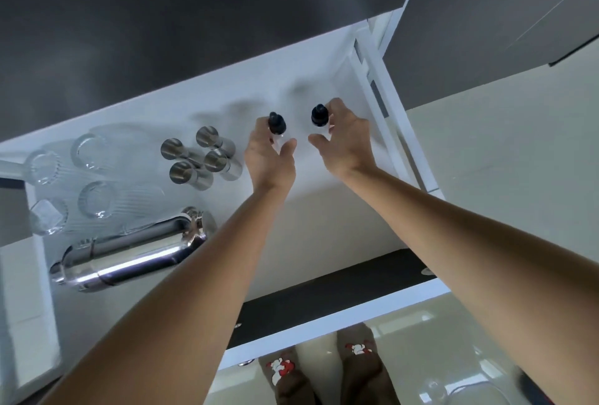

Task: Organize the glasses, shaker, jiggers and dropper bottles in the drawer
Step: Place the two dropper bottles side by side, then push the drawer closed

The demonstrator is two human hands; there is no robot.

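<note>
Drawer (324, 210): white, pulled open below a dark counter (162, 16); both forearms reach down into it, and its bare floor lies under and near of the hands.

Cocktail shaker (129, 255): polished steel, lying on its side, well to the left of the left hand and nearer the drawer front, cap end pointing left.

Glasses (94, 174): clear, ribbed, four counted, standing in a cluster at the far left of the drawer, beyond the shaker and well apart from both hands. Edges are hard to separate through the glare.

Jiggers (201, 158): four steel pieces, upright and grouped tightly, just left of the left hand, between it and the glasses.

Left hand (269, 152): fingers curled, thumb and fingertips pinching a dropper bottle (277, 124) with a black bulb cap; the clear body is mostly hidden by the fingers.

Right hand (343, 142): thumb and fingers curved around a second dropper bottle (319, 116), black cap uppermost; whether the grip is tight, I cannot tell. This bottle stands just right of the first, the two apart, near the drawer's right wall.

Feet (324, 372): in patterned socks, on a glossy floor below the drawer front.
</note>
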